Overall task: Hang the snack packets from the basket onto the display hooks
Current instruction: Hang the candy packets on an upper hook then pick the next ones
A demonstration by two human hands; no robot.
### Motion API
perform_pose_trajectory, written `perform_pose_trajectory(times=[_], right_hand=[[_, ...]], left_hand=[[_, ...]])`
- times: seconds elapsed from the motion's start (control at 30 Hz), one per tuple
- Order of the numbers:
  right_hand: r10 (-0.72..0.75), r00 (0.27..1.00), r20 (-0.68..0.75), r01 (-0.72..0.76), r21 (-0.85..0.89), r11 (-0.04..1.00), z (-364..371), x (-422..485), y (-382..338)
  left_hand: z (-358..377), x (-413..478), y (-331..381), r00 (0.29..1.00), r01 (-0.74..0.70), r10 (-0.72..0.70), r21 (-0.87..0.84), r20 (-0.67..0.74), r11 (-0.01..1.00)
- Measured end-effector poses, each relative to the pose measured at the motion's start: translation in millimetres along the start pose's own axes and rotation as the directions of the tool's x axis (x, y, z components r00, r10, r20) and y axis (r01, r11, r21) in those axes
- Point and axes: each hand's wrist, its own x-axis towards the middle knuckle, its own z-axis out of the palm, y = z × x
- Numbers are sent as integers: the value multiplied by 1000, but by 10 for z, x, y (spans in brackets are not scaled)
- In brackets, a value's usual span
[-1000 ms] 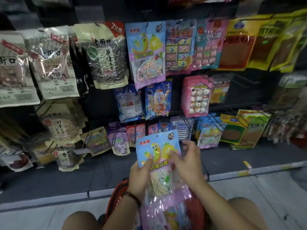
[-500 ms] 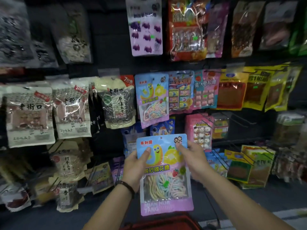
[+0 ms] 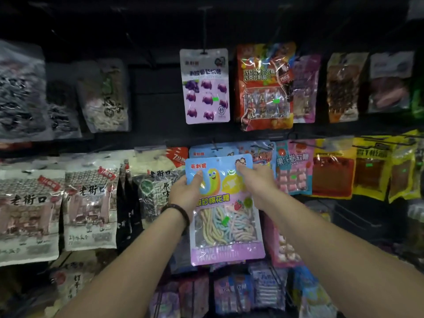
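left hand (image 3: 187, 191): arm outstretched, fingers clamped on snack packet (image 3: 223, 210) | right hand (image 3: 259, 182): same, gripping top corner

Marshmallow packet (image 3: 221, 203) raised: a second ago low over the red basket at knee level, half a second ago at mid-rack, now up against the matching blue packet on the hook (image 3: 215, 146), its top edge overlapping that packet's lower part. Left hand (image 3: 187, 191) has slid up the left edge; thumb now near the top corner. Right hand (image 3: 257, 182) has moved to the top right corner, fingertips on the cartoon figure. Basket gone from view; the top row with the purple grape gummy packet (image 3: 205, 86) now sits mid-frame.
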Motion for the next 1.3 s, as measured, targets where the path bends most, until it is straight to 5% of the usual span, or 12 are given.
perform_pose_trajectory(times=[0.47,0.97,1.07,1.2,1.3], right_hand=[[-7,996,-89,-3,-107,994,230,507,122],[-68,998,-17,46,-575,817,97,574,346],[-178,984,-1,146,-568,810,-113,199,648],[-142,980,138,196,-580,791,-430,-578,1436],[37,968,248,131,-628,767,-581,-1205,2228]], left_hand=[[152,574,-257,996,57,-56,16,-67,998],[171,639,-416,990,48,4,364,-141,930],[89,193,-639,976,-47,143,479,-165,877],[-138,-641,-1341,956,-252,291,557,18,791],[-356,-1380,-2055,962,-274,206,627,181,729]])
